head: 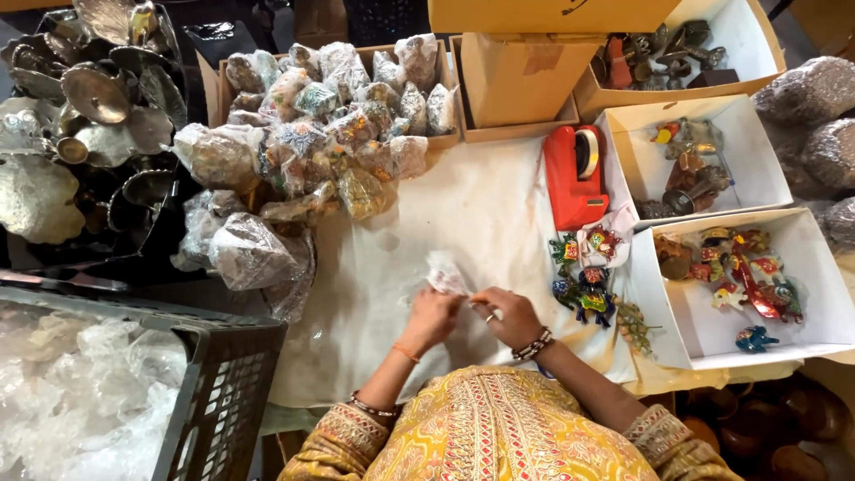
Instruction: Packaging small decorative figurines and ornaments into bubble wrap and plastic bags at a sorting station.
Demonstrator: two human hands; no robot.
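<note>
My left hand (431,316) and my right hand (508,316) meet over a white cloth (472,205) on the table. Together they pinch a small object wrapped in clear plastic film (447,276), its top sticking out above my fingers. Just right of my right hand lie several small painted figurines (583,294), blue, green and red. What the wrap encloses is hidden.
A red tape dispenser (573,178) stands behind the figurines. White boxes (704,330) at right hold more painted figures and metal pieces. A heap of wrapped items (329,134) fills the back left. A black crate of plastic film (205,392) sits at left, with metal leaf-shaped ware (89,98) beyond it.
</note>
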